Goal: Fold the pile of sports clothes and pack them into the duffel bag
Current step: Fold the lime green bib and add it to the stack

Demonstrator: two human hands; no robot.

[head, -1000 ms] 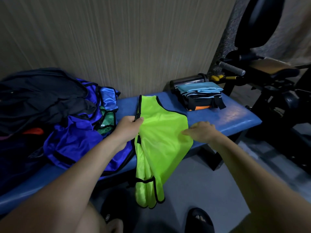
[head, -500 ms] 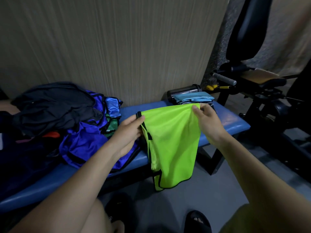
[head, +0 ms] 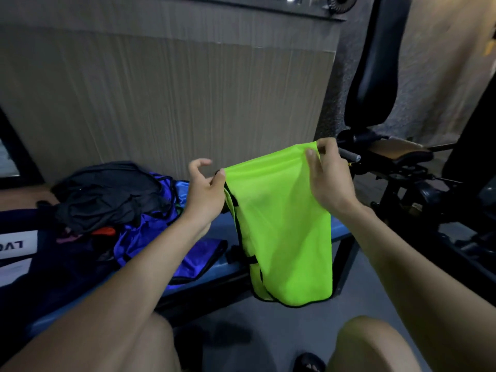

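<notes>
Head view. Left hand [head: 205, 189] pinches one upper corner of the neon-green bib [head: 281, 224] between thumb and forefinger, its other fingers curled loose above the cloth; right hand [head: 328, 178] clamps the opposite upper corner, thumb in front and fingers behind. The bib is held in the air in front of the person, above the near edge of the blue bench [head: 214, 267], its top edge stretched nearly taut between the two hands so that the body hangs flat and free. This hold probably serves to square the layers and let the weight pull out creases before the next fold. Black trim and a side strap show along the left margin, where the layers appear doubled lengthwise; the hem hangs below bench level, clear of the floor. To the left, the unfolded pile of sports clothes [head: 126, 208], black garments over blue ones, lies on the bench well apart from the bib. At the far left a dark bag-like mass [head: 40, 264] with a white label may be the duffel bag; this cannot be told for certain. Gym equipment [head: 397, 157] stands to the right. Judged stage: folding of one bib under way, packing not yet begun
</notes>
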